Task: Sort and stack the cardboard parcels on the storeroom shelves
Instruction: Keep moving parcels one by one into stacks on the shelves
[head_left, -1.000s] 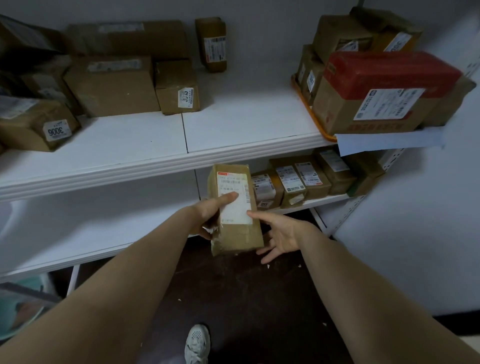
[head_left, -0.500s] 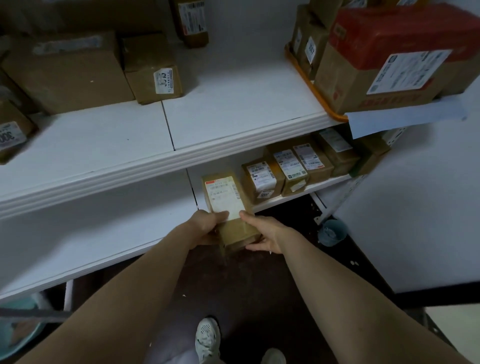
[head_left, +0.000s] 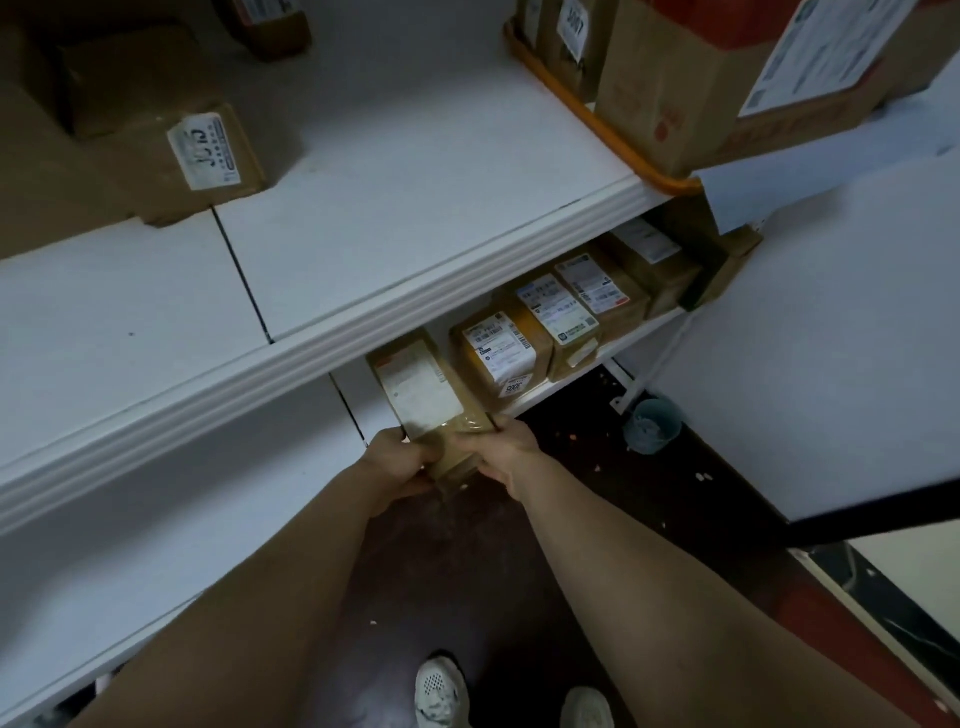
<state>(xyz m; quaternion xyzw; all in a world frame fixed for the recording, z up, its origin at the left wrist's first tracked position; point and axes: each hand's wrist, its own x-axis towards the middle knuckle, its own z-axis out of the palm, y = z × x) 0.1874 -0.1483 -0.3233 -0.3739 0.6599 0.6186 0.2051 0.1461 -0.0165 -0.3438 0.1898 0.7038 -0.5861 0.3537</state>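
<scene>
The left hand (head_left: 400, 462) and right hand (head_left: 506, 452) grip the near end of a labelled cardboard parcel (head_left: 428, 395), its far end on the lower shelf (head_left: 234, 493), apparently touching a row of parcels (head_left: 550, 332) to its right.

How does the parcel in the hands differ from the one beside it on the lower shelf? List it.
The left hand and right hand grip the held parcel by its near end; the neighbouring parcel is untouched.
The held parcel juts past the lower shelf's edge; the neighbouring parcel sits behind it.
The neighbouring parcel has a small extra front sticker; the held parcel shows none.
Both are brown cardboard with white top labels.
</scene>
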